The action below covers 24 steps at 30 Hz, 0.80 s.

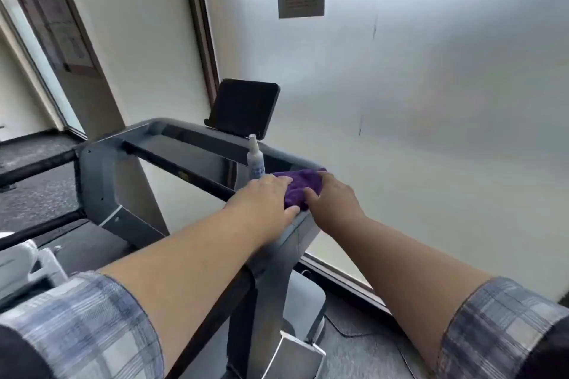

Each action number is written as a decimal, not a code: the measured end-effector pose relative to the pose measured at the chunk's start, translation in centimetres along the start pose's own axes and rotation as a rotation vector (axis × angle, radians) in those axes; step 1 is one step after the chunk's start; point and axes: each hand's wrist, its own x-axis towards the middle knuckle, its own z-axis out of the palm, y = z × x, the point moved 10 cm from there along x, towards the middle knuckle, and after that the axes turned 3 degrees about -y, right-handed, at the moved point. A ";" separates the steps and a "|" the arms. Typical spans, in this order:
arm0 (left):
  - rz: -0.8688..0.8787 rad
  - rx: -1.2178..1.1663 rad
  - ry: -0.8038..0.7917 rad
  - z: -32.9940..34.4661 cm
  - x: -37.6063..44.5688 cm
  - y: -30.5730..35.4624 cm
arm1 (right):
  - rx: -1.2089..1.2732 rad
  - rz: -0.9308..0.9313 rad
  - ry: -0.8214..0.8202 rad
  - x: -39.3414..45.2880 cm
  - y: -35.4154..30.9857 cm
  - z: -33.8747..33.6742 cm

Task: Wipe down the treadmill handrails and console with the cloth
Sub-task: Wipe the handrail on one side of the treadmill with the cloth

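A purple cloth (301, 185) lies bunched on the right corner of the grey treadmill console frame (129, 144). My left hand (266, 195) rests flat on the cloth's left side, fingers straight, thumb along the frame edge. My right hand (331, 198) lies on the cloth's right side with its fingers over the top and thumb against the front. A dark console screen (243, 108) stands tilted at the back of the frame. The right handrail runs down under my left forearm and is mostly hidden.
A white spray bottle (255, 160) stands upright on the frame just left of the cloth, close to my left hand. A frosted window (431, 101) fills the right side. Dark carpet and black rails lie to the left.
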 end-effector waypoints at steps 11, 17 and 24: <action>-0.227 0.049 0.029 3.5 8.6 2.6 | 0.590 0.045 0.002 5.2 4.0 1.7; -0.338 -0.332 0.190 0.3 9.0 -0.4 | 0.821 -0.017 0.027 6.1 2.0 -0.4; -0.174 -0.780 0.015 1.1 8.5 2.6 | 1.456 0.283 -0.101 5.9 0.9 3.1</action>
